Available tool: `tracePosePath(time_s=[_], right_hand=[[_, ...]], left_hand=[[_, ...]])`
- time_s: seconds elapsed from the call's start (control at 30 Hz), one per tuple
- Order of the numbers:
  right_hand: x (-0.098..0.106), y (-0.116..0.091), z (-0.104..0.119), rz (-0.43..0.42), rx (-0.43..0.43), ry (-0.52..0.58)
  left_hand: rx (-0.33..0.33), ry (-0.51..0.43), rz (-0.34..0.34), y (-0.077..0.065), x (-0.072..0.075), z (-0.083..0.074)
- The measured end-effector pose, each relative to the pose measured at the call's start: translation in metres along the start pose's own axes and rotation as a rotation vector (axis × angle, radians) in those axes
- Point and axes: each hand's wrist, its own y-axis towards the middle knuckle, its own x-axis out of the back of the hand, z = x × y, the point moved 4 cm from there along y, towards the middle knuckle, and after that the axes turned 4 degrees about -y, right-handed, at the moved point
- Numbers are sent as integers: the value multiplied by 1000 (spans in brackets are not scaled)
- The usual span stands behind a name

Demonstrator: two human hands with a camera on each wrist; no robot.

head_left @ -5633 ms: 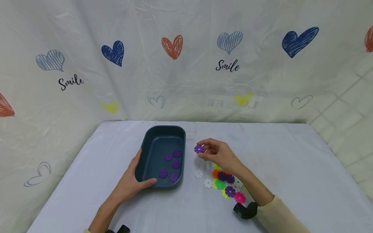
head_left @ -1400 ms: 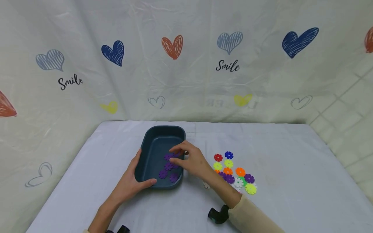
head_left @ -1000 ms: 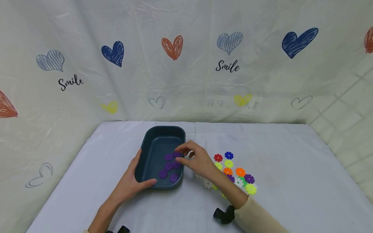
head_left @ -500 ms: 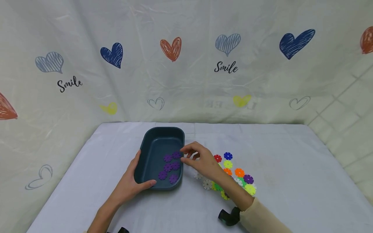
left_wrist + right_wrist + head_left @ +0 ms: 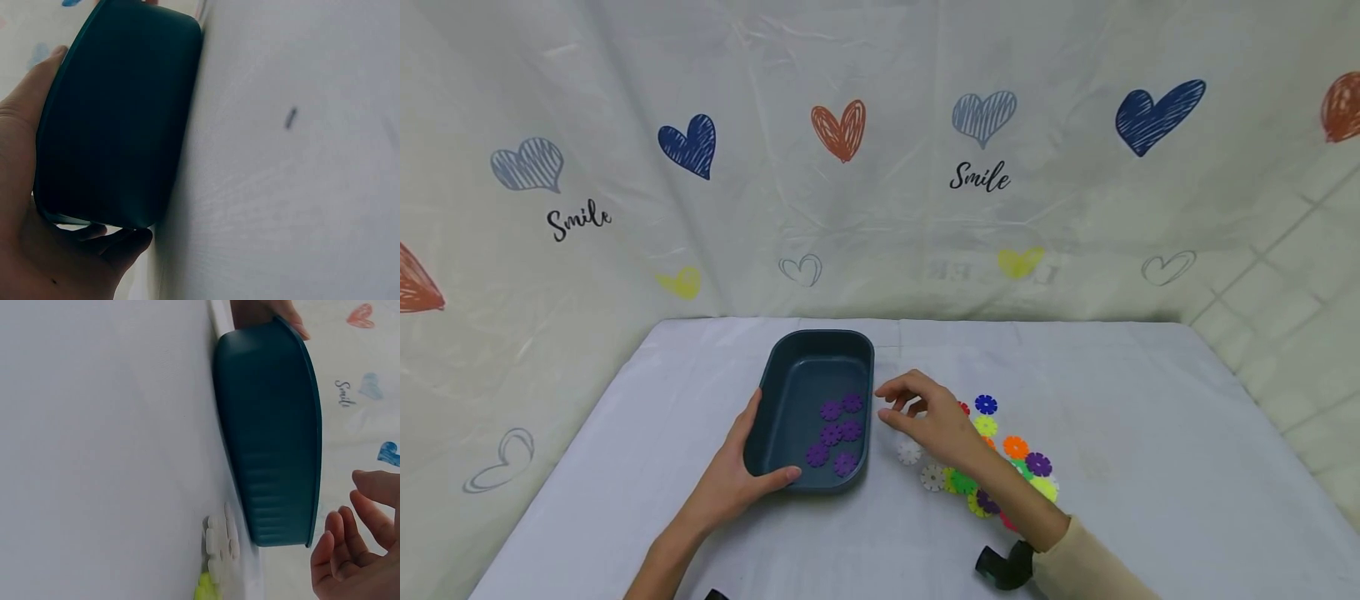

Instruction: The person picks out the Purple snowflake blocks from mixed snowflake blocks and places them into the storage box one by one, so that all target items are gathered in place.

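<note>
A dark teal tray (image 5: 805,377) lies on the white cloth with several purple flower-shaped discs (image 5: 831,434) inside, mostly toward its near right part. My left hand (image 5: 733,471) grips the tray's near left corner, thumb over the rim; the left wrist view shows the hand (image 5: 37,206) against its outer wall. Just right of the tray, my right hand (image 5: 940,423) hovers with fingers loosely bent and nothing between thumb and fingertips. In the right wrist view that hand (image 5: 365,550) is beside the tray's side wall (image 5: 275,437).
Right of the tray, partly behind my right forearm, lie loose discs in several colours, among them a blue disc (image 5: 986,404), a purple disc (image 5: 1038,464) and a white disc (image 5: 932,477). A curtain printed with hearts (image 5: 838,131) hangs behind the table.
Earlier my right hand pinched a purple disc beside the tray, then reached over the tray. It has since drawn back rightward without it; another purple disc lies inside. The left hand stayed put.
</note>
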Motion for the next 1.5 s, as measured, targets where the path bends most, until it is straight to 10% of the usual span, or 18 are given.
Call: tracePosePath(time_s=[1.5], right_hand=[[41,-30,-26,-22,-48,-83]], left_hand=[[11,12,-2,1,-1,-1]])
